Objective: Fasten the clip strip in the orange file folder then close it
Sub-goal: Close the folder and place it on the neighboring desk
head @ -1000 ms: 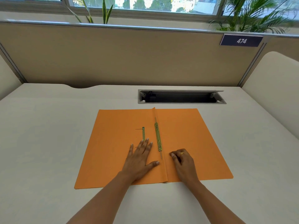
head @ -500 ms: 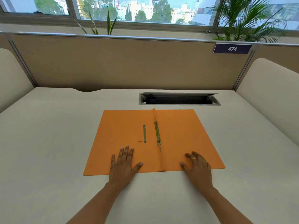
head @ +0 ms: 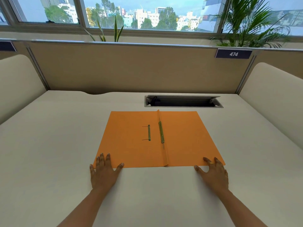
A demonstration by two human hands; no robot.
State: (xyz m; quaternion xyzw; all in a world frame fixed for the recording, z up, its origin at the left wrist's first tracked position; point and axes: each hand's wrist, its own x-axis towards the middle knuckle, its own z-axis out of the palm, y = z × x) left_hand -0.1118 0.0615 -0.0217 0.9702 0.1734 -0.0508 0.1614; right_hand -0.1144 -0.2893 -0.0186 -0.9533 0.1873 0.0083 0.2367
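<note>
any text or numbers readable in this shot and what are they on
"474": white digits on the dark nameplate fixed to the top of the desk partition, far right.
A second dark plate at the far left edge is cut off; no text readable on it.
The orange file folder and its clip strip show no print.

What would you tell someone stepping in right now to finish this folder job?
Left hand: open, flat at the folder's near left corner.
Right hand: open, flat at its near right corner.
Folder: lies open on the desk.
Short clip piece: loose on the left flap.
Long strip: beside the fold.
Done: nothing fastened.
Left: fasten the clip, then close the folder.
</note>
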